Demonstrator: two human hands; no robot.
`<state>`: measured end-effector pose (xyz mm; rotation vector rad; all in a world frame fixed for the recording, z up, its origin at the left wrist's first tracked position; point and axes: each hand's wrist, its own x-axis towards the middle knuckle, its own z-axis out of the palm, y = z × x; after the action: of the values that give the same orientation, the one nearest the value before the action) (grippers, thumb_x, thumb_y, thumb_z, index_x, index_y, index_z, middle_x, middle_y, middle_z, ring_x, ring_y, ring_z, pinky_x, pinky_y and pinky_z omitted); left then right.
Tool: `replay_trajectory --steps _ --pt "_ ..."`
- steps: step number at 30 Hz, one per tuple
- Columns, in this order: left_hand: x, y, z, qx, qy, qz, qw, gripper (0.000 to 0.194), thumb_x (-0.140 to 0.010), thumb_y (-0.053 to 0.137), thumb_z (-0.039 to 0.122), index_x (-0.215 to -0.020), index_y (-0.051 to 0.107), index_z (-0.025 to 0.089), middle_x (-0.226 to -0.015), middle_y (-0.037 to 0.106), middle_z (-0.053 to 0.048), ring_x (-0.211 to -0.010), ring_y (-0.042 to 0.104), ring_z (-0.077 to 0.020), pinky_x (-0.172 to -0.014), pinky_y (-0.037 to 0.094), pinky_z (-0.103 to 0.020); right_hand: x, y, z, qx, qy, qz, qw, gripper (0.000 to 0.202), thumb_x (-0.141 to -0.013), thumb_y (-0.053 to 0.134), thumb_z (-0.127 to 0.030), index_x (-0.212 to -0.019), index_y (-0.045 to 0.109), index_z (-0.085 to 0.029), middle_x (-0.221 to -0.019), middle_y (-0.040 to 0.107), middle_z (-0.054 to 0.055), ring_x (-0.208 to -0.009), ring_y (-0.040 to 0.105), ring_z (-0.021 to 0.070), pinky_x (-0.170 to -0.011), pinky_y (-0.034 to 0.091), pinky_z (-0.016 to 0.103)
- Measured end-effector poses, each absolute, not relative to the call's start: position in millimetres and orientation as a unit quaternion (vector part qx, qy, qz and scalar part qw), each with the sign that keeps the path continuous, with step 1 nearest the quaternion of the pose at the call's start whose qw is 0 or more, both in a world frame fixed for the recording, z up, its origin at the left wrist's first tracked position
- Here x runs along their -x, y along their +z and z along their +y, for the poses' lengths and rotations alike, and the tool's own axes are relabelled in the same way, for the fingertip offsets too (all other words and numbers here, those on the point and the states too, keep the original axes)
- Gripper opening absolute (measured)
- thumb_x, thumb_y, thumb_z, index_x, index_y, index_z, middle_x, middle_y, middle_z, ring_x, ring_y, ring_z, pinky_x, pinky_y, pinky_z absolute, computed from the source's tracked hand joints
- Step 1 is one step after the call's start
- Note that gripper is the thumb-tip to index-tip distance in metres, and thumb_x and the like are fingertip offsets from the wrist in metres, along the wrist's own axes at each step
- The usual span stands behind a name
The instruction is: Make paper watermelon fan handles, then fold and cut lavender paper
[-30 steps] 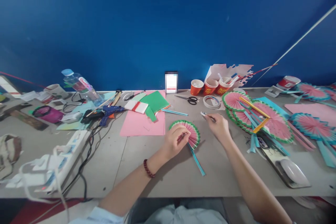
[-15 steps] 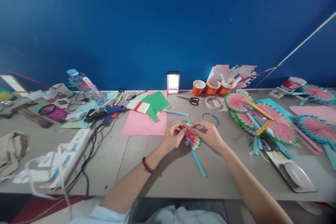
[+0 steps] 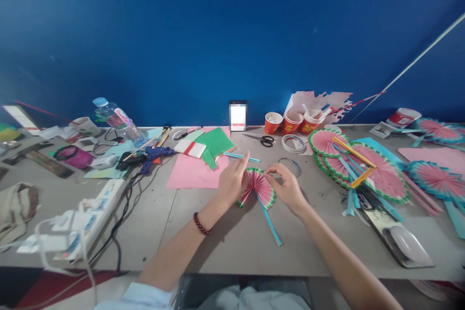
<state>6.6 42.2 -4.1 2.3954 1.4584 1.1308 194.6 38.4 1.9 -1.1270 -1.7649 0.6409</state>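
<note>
A pleated pink paper fan (image 3: 262, 188) with a green-and-white rim lies spread between my hands. A blue paper strip (image 3: 269, 223) runs from its centre towards the table's front edge. My left hand (image 3: 234, 180) is at the fan's left side, upright with its fingers extended, its palm side turned to the fan. At the right upper rim, my right hand (image 3: 284, 184) has thumb and forefinger pinched together on the fan's edge. A second blue strip (image 3: 242, 157) lies behind the fan.
Scissors (image 3: 267, 141), paper cups (image 3: 273, 123) and a tape roll (image 3: 293, 143) are behind. Finished fans (image 3: 388, 169) and a mouse (image 3: 407, 243) lie right. Left are green paper (image 3: 218, 141), a glue gun (image 3: 154, 156) and a power strip (image 3: 100, 208).
My left hand has let go of the fan's middle, moved left and straightened its fingers. The fan shows more widely spread. My right hand stays close to its right upper edge.
</note>
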Motion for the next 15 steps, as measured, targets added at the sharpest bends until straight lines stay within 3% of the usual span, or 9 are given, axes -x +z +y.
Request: replay_trajectory --steps 4,9,15 --pt "1 -9 67 -0.822 0.262 0.506 0.017 0.043 -0.083 0.044 0.007 -0.124 0.052 0.018 -0.111 0.062 -0.010 -0.099 0.058 -0.0227 -0.078 0.048 -0.034 -195 -3 39 0.463 0.280 -0.695 0.474 0.010 -0.084 0.056 -0.028 -0.080 0.060 -0.020 -0.081 0.061 0.003 -0.079 0.057 0.0171 -0.074 0.044 0.030" --pt "4 -20 102 -0.875 0.151 0.460 -0.030 0.036 -0.085 0.042 0.005 -0.117 0.056 0.015 -0.113 0.061 -0.009 -0.107 0.052 -0.0207 -0.095 0.039 -0.035 -196 -9 42 0.464 0.293 -0.683 0.482 0.013 -0.083 0.057 -0.033 -0.081 0.062 -0.020 -0.082 0.062 0.004 -0.080 0.058 0.0180 -0.076 0.046 0.032" --pt "0 -13 121 -0.898 0.084 0.428 -0.060 0.021 -0.087 0.044 0.009 -0.088 0.065 0.014 -0.087 0.064 -0.010 -0.093 0.055 -0.0233 -0.085 0.039 -0.037 -198 -13 45 0.473 0.312 -0.665 0.487 0.017 -0.083 0.058 -0.036 -0.082 0.063 -0.020 -0.082 0.062 0.004 -0.080 0.059 0.0181 -0.076 0.046 0.032"
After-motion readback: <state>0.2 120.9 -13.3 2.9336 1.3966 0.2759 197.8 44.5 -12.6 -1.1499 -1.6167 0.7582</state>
